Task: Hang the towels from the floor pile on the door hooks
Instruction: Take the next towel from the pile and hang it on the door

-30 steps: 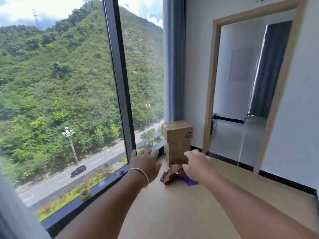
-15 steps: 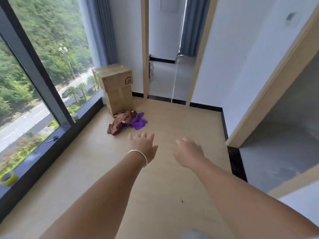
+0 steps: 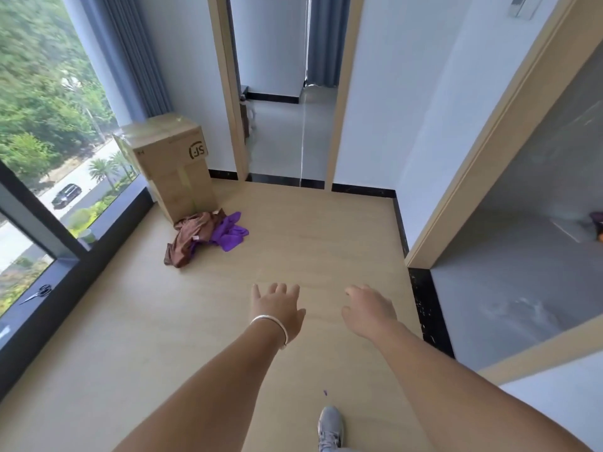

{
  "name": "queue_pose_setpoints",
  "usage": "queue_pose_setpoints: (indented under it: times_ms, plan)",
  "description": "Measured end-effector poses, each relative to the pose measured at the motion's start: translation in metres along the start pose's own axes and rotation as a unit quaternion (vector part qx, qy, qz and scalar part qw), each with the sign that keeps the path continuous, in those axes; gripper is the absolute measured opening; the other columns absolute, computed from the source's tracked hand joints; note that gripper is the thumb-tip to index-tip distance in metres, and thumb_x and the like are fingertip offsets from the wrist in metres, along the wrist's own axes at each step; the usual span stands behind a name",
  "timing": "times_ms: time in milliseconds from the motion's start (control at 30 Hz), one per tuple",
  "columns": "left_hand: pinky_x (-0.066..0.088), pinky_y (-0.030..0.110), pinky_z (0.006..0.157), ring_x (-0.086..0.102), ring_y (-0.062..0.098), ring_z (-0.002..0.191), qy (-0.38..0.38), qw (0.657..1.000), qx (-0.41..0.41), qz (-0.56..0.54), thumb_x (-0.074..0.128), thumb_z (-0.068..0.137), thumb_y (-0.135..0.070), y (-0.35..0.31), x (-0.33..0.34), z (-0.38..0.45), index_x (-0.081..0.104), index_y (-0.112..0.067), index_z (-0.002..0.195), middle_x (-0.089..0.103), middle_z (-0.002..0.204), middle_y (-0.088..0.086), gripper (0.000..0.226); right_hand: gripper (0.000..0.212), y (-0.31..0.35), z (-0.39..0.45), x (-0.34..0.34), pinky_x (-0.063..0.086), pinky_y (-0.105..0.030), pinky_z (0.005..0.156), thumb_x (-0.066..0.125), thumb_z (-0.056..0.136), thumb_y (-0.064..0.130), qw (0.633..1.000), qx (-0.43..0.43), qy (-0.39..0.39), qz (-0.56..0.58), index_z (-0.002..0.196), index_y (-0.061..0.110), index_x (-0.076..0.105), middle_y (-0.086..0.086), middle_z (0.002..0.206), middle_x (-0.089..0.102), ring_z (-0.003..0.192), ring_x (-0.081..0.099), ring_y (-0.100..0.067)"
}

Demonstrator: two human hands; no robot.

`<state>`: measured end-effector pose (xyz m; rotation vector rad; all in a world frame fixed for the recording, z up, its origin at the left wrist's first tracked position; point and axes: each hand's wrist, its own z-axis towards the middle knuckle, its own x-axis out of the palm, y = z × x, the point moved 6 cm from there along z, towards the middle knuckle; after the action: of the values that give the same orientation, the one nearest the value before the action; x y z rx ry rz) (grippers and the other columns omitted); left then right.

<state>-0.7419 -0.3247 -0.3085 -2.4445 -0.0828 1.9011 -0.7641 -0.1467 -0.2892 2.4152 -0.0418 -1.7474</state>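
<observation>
A: How are the hands held?
B: Both arms reach forward over the floor (image 3: 293, 243). The left hand (image 3: 277, 309), a bangle (image 3: 272, 324) at its wrist, has its fingers spread wide and holds nothing. The right hand (image 3: 368, 309) has loosely bent fingers; its grip is also empty.

A: And the towels?
B: The brown towel (image 3: 191, 238) and purple towel (image 3: 228, 231) lie crumpled together on the floor, touching the foot of the stacked cardboard boxes (image 3: 173, 164) near the window (image 3: 42, 125), well ahead of the hands.

A: Any container with contents?
B: The boxes are closed.

A: Room to move?
B: Bare floor lies between hands and pile. Scissors (image 3: 39, 292) rest on the window ledge; a doorway (image 3: 287, 93) opens ahead, another at the right. A grey shoe (image 3: 330, 425) shows below.
</observation>
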Motion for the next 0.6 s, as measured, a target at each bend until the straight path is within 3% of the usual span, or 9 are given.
queue_pose_setpoints:
  times_ms: [367, 600]
  plan:
    - [0.011, 0.053, 0.116, 0.033, 0.02, 0.138, 0.049, 0.999, -0.001, 0.004, 0.037, 0.097, -0.048, -0.078, -0.006, 0.126, 0.031, -0.028, 0.144, 0.041, 0.145, -0.002, 0.051, 0.036, -0.103, 0.117, -0.023, 0.041, -0.033, 0.088, 0.044, 0.09, 0.025, 1.0, 0.014, 0.014, 0.017, 0.124, 0.021, 0.054, -0.004, 0.122, 0.055, 0.114, 0.052, -0.027]
    - [0.014, 0.053, 0.116, 0.038, 0.022, 0.135, 0.086, 0.996, 0.008, 0.01, 0.038, 0.096, -0.049, -0.087, 0.001, 0.202, 0.033, -0.029, 0.143, 0.043, 0.144, -0.001, 0.051, 0.042, -0.136, 0.172, -0.012, 0.042, -0.034, 0.094, 0.042, 0.09, 0.023, 0.996, 0.051, 0.066, 0.034, 0.132, 0.021, 0.051, -0.004, 0.13, 0.053, 0.118, 0.05, -0.026]
